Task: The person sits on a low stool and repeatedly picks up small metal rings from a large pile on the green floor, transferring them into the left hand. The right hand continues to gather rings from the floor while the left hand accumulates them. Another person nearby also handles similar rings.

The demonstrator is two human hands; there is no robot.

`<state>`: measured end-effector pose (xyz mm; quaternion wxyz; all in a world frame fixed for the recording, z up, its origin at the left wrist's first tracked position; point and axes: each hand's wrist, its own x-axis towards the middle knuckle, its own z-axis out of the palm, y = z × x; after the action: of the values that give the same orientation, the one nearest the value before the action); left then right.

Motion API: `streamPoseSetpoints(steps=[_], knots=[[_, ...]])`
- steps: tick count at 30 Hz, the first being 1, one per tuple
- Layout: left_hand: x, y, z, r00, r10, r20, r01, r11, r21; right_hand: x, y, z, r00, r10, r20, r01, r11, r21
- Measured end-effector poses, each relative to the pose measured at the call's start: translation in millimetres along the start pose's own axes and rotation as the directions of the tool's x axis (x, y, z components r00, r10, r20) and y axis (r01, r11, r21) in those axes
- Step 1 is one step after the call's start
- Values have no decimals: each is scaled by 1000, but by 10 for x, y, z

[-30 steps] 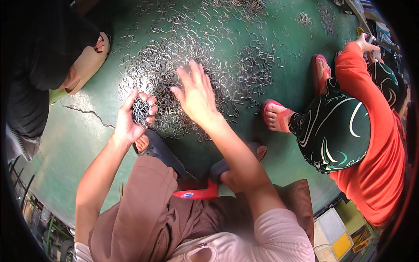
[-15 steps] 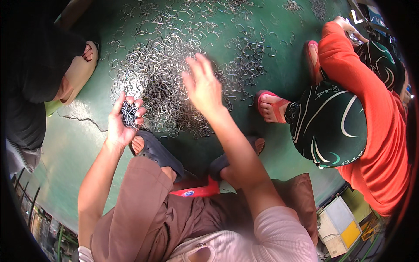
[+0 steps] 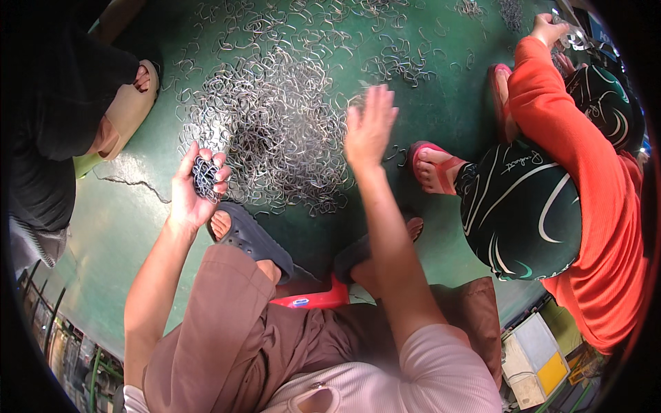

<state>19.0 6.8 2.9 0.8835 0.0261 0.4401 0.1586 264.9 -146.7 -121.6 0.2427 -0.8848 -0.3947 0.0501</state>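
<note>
On the green floor (image 3: pixel 441 103) before your knees, a wide heap of bent metal wire clips (image 3: pixel 282 124) lies spread out. Your left hand (image 3: pixel 196 186) is raised palm-up at the heap's near-left edge, fingers curled closed around a stacked bunch of clips (image 3: pixel 205 177). Your right hand (image 3: pixel 370 129) hovers flat over the heap's right edge, fingers straight and slightly apart, holding nothing. Your dark sandals (image 3: pixel 255 237) rest just below the heap, with a red stool (image 3: pixel 313 299) showing beneath you. To your right, a person in an orange top (image 3: pixel 585 172) and black patterned headscarf (image 3: pixel 523 206) crouches, pink sandal (image 3: pixel 434 165) near the heap. A person in black (image 3: pixel 48 124) sits at left.
</note>
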Motion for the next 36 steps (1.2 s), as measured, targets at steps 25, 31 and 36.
streamPoseSetpoints(steps=[25, 31, 36], knots=[[-124, 121, -173, 997, 27, -74, -25, 999, 23, 2597, -381, 79, 961, 35, 274, 1, 992, -128], [-153, 111, -116, 991, 31, -127, -24, 998, 56, 2400, -466, -202, 997, -41, -69, 57, 967, 246], [-146, 136, -178, 998, 35, -45, -34, 999, 18, 2391, -506, -408, 998, 36, -46, -12, 902, 431]])
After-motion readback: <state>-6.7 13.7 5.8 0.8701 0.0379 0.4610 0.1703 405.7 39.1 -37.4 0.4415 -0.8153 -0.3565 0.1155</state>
